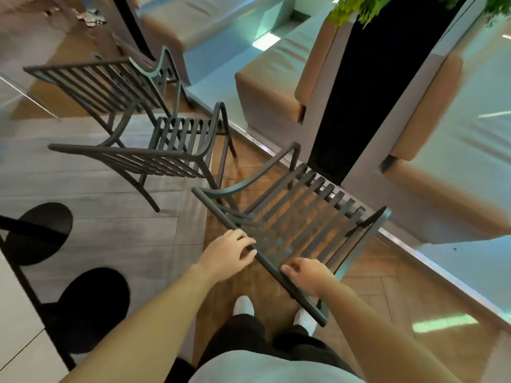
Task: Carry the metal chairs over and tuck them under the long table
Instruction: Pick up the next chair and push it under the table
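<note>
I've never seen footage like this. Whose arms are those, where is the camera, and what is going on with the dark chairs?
There is no machine here. A person wears a wide-angle camera on the head, looking forward and down, so the arms reaching in from the bottom edge are their own, and straight lines look bent. The left hand and the right hand both grip the top rail of the nearest metal chair, a dark slatted one. Two more metal chairs of the same kind stand further off: the middle chair and the far chair. The floor is wood and grey boards. Brown upholstered benches line the right side, and the person's white shoes show below.
</note>
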Action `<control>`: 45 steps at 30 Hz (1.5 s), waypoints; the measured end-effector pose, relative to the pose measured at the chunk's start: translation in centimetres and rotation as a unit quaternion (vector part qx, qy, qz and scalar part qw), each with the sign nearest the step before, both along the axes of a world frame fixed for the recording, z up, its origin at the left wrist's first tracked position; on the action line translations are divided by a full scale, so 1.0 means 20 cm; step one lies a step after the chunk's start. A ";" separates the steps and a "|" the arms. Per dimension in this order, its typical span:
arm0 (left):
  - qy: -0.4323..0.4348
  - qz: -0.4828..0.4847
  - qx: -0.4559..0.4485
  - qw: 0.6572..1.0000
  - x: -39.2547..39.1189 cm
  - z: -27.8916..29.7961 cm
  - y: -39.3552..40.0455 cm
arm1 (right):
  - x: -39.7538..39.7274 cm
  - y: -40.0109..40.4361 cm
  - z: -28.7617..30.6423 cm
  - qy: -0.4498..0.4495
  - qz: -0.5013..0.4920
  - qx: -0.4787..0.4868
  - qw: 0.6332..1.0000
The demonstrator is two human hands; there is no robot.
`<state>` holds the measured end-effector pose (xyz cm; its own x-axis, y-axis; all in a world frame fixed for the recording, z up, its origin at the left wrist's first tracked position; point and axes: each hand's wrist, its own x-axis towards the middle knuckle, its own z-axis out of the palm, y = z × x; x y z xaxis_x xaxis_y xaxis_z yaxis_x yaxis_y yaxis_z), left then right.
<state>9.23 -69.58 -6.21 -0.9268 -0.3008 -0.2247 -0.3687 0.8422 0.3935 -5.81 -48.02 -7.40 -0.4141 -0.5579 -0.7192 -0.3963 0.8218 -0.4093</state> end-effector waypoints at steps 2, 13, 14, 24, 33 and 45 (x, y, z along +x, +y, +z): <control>-0.002 -0.028 0.003 1.000 -0.02 -0.01 -0.02 | 0.03 0.00 0.00 -0.002 -0.019 0.002 1.000; -0.136 -0.211 -0.004 0.968 -0.28 -0.06 -0.47 | 0.24 -0.16 -0.01 -0.013 -0.199 0.013 0.980; -0.153 -0.226 -0.005 0.962 -0.31 -0.07 -0.51 | 0.26 -0.18 -0.02 -0.007 -0.196 0.018 0.980; -0.202 -0.344 -0.063 0.915 -0.44 -0.17 -0.73 | 0.31 -0.29 -0.13 0.058 -0.190 0.077 0.977; -0.227 -0.356 -0.137 0.896 -0.49 -0.19 -0.71 | 0.31 -0.31 -0.17 0.090 -0.189 0.108 0.972; -0.211 -0.295 -0.134 0.922 -0.37 -0.22 -0.58 | 0.27 -0.18 -0.17 0.058 -0.136 0.133 0.980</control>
<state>1.90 -81.19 -10.51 -0.7942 0.1320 -0.5931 0.1131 0.9912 0.0690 -0.47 -51.67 -10.90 -0.6095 -0.2140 -0.7634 -0.1789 0.9752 -0.1305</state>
